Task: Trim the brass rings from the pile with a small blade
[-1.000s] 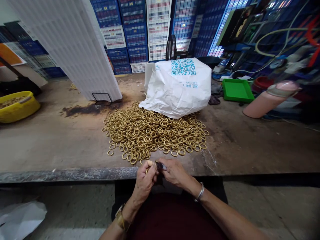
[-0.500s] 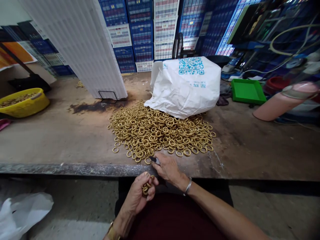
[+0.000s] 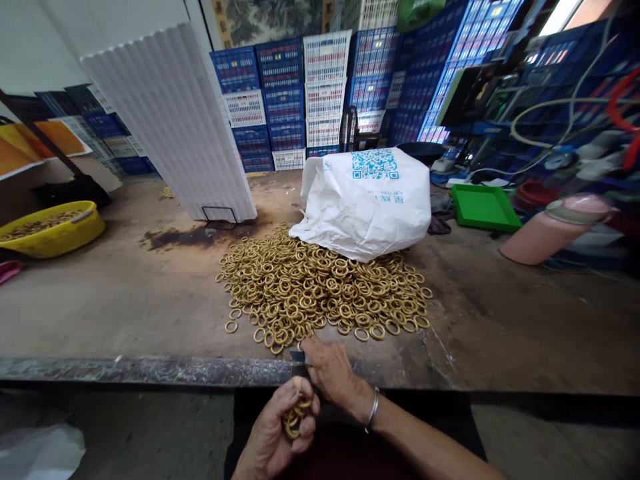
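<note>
My left hand [image 3: 273, 430] is closed around several brass-coloured rings [image 3: 294, 420], held palm up just below the table's front edge. Between the fingers of my right hand [image 3: 333, 373] is a small, dark, flat-bladed tool [image 3: 299, 357], perhaps a knife; its exact kind is hard to make out. That hand is at the table edge, close above my left hand and at the near side of a wide pile of rings [image 3: 320, 287]. A white woven sack [image 3: 345, 213] lies on its side, its mouth over the back of the pile.
On the wooden table [image 3: 150, 313] stand a yellow basin [image 3: 55, 240] at the left, a white corrugated panel [image 3: 175, 120] in a wire stand, a green tray [image 3: 485, 208] and a pink bottle [image 3: 545, 230] at the right. Stacked blue and white crates [image 3: 280, 100] rise behind.
The view has tilted upward, so the table sits lower in the picture. My right hand with the dark tool has drawn slightly back towards my left hand, which still holds the rings.
</note>
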